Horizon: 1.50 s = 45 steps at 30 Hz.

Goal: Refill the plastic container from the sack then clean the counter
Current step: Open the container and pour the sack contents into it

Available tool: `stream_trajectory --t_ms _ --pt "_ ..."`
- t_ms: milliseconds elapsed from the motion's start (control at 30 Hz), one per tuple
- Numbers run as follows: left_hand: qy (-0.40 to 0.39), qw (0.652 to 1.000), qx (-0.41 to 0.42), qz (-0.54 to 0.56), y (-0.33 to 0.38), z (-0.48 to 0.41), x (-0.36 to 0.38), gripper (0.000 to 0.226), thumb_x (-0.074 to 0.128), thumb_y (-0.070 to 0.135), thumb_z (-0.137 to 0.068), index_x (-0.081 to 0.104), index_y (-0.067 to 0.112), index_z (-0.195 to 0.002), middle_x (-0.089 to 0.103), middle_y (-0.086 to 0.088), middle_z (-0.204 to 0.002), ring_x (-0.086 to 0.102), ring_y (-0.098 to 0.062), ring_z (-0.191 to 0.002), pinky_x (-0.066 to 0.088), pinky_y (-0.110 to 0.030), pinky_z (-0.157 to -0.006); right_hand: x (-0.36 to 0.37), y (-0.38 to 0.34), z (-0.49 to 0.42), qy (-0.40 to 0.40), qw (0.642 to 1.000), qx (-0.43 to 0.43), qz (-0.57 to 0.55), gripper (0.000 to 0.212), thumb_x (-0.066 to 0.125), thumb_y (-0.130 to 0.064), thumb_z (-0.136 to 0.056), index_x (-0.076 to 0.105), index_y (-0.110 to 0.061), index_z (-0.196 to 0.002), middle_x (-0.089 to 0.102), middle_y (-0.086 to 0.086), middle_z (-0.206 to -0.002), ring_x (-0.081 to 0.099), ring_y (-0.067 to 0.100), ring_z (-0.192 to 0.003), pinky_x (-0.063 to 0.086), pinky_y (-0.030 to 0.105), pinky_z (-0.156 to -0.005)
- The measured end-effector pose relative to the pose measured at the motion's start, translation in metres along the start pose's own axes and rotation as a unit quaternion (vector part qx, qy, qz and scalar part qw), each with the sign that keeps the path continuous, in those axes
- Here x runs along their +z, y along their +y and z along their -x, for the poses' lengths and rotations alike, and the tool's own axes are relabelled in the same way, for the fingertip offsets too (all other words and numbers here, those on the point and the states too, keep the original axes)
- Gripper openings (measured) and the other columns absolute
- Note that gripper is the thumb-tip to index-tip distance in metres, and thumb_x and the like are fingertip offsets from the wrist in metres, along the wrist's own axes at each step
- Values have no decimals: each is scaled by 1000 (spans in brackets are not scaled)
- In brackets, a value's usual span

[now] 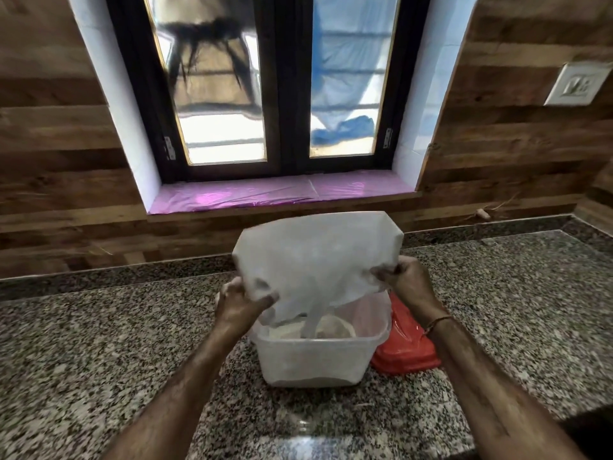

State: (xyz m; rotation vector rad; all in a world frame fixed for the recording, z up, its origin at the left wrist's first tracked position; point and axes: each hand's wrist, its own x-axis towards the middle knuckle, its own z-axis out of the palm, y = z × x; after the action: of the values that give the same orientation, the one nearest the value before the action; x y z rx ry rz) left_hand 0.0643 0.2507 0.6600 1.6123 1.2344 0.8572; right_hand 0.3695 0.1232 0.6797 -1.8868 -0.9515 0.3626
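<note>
- The left hand (243, 302) curls its fingers around one lower corner of the soft white sack (315, 260).
- This is the refill step: the sack hangs mouth-down over the clear, square plastic container (311, 356) on the speckled counter (99, 343).
- The right hand (411, 282) grips the other corner. Next, I think, the sack's mouth must stay inside the rim.

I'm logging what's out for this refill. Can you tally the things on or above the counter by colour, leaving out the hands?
White: 1, the sack
Clear: 1, the plastic container
Red: 1, a plastic item beside the container
Total: 3
</note>
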Motion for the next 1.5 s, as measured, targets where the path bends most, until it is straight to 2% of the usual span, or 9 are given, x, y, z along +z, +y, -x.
stream_trajectory --t_ms 100,300,467,567,733,867,1033,1167,1500 --pt "43 995 18 -88 -6 3 -8 35 91 44 -63 72 19 -77 76 -5 -88 72 -29 -91 59 -44 -78 -6 -6 2 -47 990 3 -131 13 87 -26 -79 80 -20 -89 81 3 -92 77 20 -87 63 53 -83" --pt "6 979 -6 204 19 -1 -7 21 88 20 -78 79 7 -92 80 -18 -92 76 -38 -86 59 -63 -82 -7 3 7 15 983 -22 183 24 79 -43 -77 77 -19 -82 76 -7 -83 68 21 -89 40 43 -92" --pt "96 990 -19 106 10 -1 -2 25 86 41 -74 80 20 -86 80 0 -79 78 -30 -78 63 -51 -72 -18 -12 -10 -105 989 -47 -95 14 77 -25 -87 78 -24 -100 81 -2 -98 76 20 -97 59 55 -91" --pt "81 977 -22 196 17 -6 4 30 87 34 -77 78 10 -92 80 -13 -87 76 -37 -81 60 -48 -70 -11 8 -7 -141 990 -31 2 22 81 -31 -79 79 -22 -100 81 -7 -96 77 12 -91 62 47 -87" --pt "160 980 57 -106 18 4 13 27 66 37 -98 71 19 -117 77 -7 -99 69 -28 -84 46 -34 -64 -1 5 -14 -27 995 -40 91 21 77 -40 -79 77 -22 -89 80 0 -89 75 23 -85 60 44 -79" --pt "12 994 67 -85 11 12 16 54 82 13 -84 55 29 -128 73 6 -99 70 -15 -86 56 -31 -70 2 9 -30 -36 999 -18 -34 34 71 -53 -71 73 -31 -97 80 -2 -86 78 23 -81 62 52 -76" --pt "104 993 28 -46 15 9 11 23 82 20 -83 72 25 -103 79 3 -91 76 -22 -80 64 -46 -69 0 7 -22 -182 979 -91 -1 38 81 -47 -75 73 -30 -109 78 -7 -102 73 10 -97 59 39 -89" --pt "153 981 57 -101 18 12 12 29 73 24 -91 66 20 -119 77 -2 -94 74 -26 -76 63 -47 -66 1 17 -20 -78 982 -113 128 22 69 -47 -72 71 -26 -68 73 -5 -69 74 24 -80 53 48 -86" --pt "189 976 16 -110 19 3 14 33 65 17 -99 57 10 -131 73 -13 -104 69 -21 -68 56 -28 -39 -18 14 -40 -19 991 -113 70 17 64 -23 -91 54 -34 -83 74 -10 -76 73 14 -75 58 43 -75"
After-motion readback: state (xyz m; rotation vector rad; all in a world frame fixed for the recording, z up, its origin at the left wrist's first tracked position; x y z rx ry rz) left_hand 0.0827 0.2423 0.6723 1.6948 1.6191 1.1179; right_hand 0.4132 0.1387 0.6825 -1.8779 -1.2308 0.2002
